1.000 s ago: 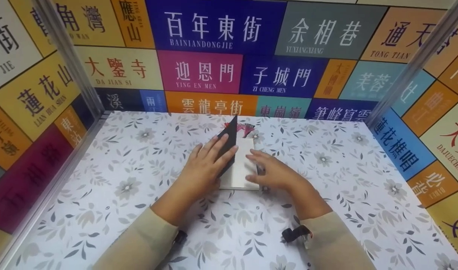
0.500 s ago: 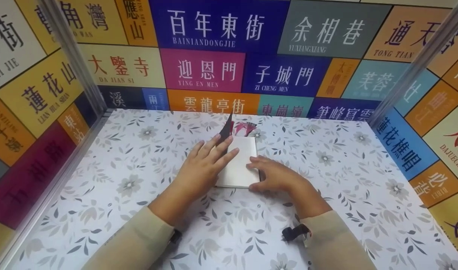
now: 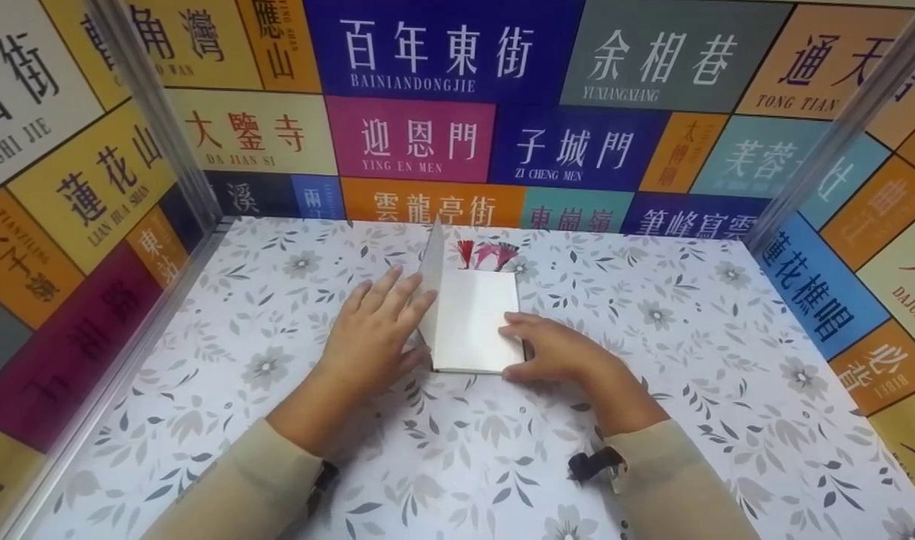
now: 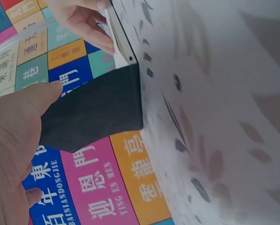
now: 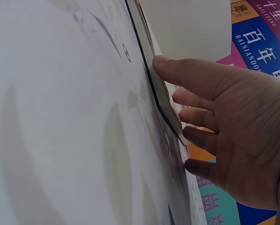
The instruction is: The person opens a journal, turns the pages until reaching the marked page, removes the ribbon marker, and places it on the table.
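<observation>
A small notebook (image 3: pixel 476 322) with a dark cover and blank white pages lies on the table. Its front cover (image 4: pixel 95 110) stands nearly upright along the left side, the pale inner face turned to the pages. Beside that cover is my left hand (image 3: pixel 375 322), fingers fairly straight and touching it. My right hand (image 3: pixel 559 349) rests at the notebook's right edge, with thumb and fingers spread along it. In the right wrist view the thumb touches the page block's edge and the other fingers extend loosely.
Red, pink and dark tassels (image 3: pixel 487 255) lie just beyond the notebook's top edge. A white floral cloth (image 3: pixel 202 375) covers the table. Printed panels (image 3: pixel 412 139) with Chinese characters enclose the back and both sides, and clear posts (image 3: pixel 165 120) stand at the corners.
The cover has swung left from leaning over the pages, showing more of the white page and tassels. My left hand moved left with it. My right hand has settled against the right edge.
</observation>
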A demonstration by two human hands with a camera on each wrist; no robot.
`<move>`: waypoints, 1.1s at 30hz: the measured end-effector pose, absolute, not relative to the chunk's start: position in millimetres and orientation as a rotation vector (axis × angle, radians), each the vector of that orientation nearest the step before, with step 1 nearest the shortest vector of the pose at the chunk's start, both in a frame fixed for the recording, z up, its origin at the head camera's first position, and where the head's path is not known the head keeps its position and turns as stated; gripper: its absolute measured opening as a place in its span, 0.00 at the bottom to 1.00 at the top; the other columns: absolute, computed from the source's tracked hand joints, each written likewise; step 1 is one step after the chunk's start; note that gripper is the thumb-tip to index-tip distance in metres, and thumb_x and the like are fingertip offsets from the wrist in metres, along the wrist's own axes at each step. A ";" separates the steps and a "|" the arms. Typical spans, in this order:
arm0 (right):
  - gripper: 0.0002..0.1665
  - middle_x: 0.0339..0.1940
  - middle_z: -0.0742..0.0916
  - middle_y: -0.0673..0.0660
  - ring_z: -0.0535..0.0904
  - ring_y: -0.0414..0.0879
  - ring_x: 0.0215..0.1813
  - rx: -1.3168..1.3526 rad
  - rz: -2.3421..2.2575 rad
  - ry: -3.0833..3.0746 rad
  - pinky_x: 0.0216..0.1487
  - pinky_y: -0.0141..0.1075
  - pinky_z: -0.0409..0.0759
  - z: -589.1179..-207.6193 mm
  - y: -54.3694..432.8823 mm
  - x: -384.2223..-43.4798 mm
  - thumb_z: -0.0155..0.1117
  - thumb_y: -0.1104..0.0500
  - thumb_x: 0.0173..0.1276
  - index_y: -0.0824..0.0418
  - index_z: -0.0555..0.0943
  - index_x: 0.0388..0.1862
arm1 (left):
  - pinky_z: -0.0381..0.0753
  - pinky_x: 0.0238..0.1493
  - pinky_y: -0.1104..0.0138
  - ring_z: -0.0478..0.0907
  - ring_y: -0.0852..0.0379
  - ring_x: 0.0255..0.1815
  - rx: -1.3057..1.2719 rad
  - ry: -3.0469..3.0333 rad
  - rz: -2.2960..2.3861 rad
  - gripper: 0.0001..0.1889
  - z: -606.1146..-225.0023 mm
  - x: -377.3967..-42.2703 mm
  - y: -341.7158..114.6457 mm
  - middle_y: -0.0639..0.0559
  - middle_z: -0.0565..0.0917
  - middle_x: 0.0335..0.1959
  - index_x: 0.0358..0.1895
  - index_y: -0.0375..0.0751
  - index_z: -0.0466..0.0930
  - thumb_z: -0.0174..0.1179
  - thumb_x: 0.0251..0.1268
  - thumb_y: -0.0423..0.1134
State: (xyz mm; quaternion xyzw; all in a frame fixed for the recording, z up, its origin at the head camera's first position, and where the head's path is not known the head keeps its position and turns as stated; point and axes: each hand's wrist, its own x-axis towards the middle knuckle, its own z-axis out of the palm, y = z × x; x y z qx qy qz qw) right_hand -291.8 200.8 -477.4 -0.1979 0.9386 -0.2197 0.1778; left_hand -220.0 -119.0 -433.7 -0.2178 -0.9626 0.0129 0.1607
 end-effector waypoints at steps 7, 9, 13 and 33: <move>0.51 0.90 0.64 0.46 0.56 0.54 0.91 -0.589 -0.561 2.661 0.90 0.57 0.55 -477.2 202.3 -292.9 0.80 0.39 0.64 0.45 0.70 0.83 | 0.58 0.87 0.39 0.49 0.41 0.91 -0.469 -2.837 -0.001 0.43 -437.8 -222.3 -129.2 0.45 0.60 0.88 0.86 0.53 0.60 0.62 0.74 0.64; 0.52 0.90 0.64 0.45 0.56 0.54 0.91 -0.578 -0.559 2.656 0.90 0.56 0.55 -477.0 201.8 -293.1 0.80 0.39 0.63 0.44 0.70 0.84 | 0.56 0.88 0.38 0.48 0.40 0.91 -0.422 -2.879 -0.013 0.44 -438.5 -223.1 -131.2 0.44 0.59 0.88 0.86 0.52 0.59 0.62 0.74 0.64; 0.52 0.90 0.63 0.43 0.56 0.52 0.91 -0.558 -0.561 2.656 0.91 0.55 0.55 -477.1 200.0 -293.1 0.80 0.38 0.63 0.42 0.69 0.84 | 0.52 0.88 0.37 0.47 0.38 0.91 -0.349 -2.965 -0.036 0.46 -442.8 -225.6 -136.6 0.42 0.58 0.88 0.87 0.51 0.56 0.62 0.74 0.64; 0.40 0.88 0.65 0.40 0.54 0.51 0.91 -0.695 -0.601 2.667 0.90 0.59 0.54 -479.4 203.4 -291.1 0.79 0.41 0.64 0.32 0.77 0.76 | 0.58 0.85 0.33 0.55 0.36 0.89 -0.411 -3.178 -0.260 0.29 -471.4 -231.7 -144.8 0.45 0.59 0.88 0.82 0.53 0.68 0.52 0.83 0.51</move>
